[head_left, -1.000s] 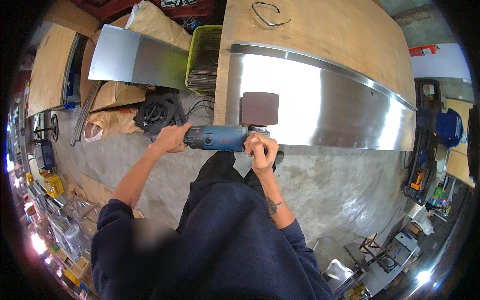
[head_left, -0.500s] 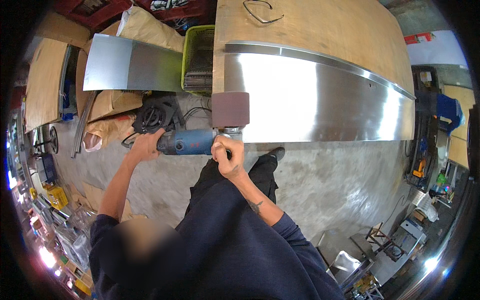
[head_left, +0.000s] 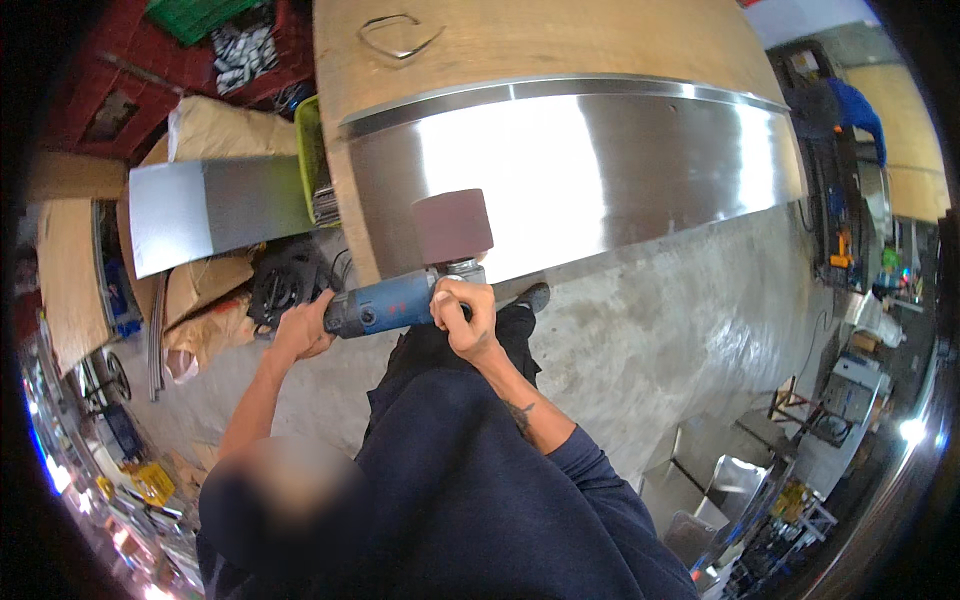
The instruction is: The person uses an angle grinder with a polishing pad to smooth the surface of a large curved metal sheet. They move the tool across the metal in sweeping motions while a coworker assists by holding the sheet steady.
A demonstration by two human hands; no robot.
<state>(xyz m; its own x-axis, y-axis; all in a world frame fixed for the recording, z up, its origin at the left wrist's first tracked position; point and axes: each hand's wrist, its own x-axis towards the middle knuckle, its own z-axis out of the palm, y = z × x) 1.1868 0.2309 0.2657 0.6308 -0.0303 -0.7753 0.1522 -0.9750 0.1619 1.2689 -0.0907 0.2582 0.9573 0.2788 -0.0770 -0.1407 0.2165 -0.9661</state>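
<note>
View: 1, head-worn wide fisheye camera, the left of 2. Position: above the wearer's dark blue torso, looking steeply down and forward. Near field: both forearms entering from the lower edge. Mid field: long polished stainless steel sheet (head_left: 600, 170) on a bare plywood bench (head_left: 540, 45), close ahead. Rim: grey concrete floor (head_left: 680, 330), bent straight edges, black corners.

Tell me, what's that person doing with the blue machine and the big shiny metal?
A person holds a blue power tool with both hands. The left hand grips its rear end, and the right hand grips near its head. A dark red sanding drum on the tool rests against the shiny metal sheet, near the sheet's left end. The sheet lies on a wooden workbench.
</note>
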